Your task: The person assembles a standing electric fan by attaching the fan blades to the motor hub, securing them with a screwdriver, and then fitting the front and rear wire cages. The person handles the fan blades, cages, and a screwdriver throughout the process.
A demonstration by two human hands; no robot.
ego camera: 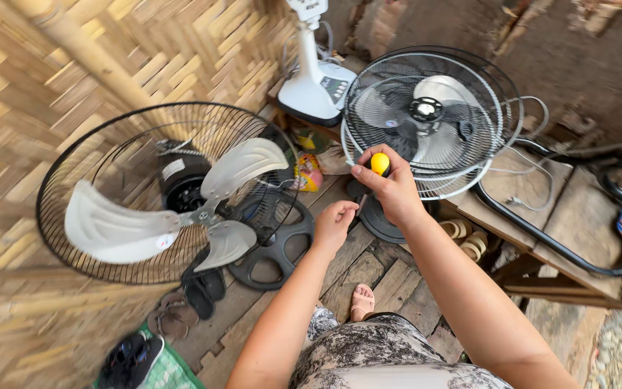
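My right hand (391, 189) grips a screwdriver by its yellow-capped handle (380, 163), held upright with the shaft pointing down. My left hand (335, 222) sits just below it, fingers pinched around the lower part of the shaft; the tip is hidden. Straight ahead stands a fan with its black wire guard (426, 115) closed over grey blades. To the left lies a second fan (174, 198), its open rear guard holding three pale grey blades and a black motor.
A woven bamboo wall (52, 79) fills the left. A white fan base (318, 86) stands at the back. A black round base (271, 245), sandals (203, 292) and a colourful packet (308, 173) lie on the wooden plank floor. My foot (362, 301) rests below.
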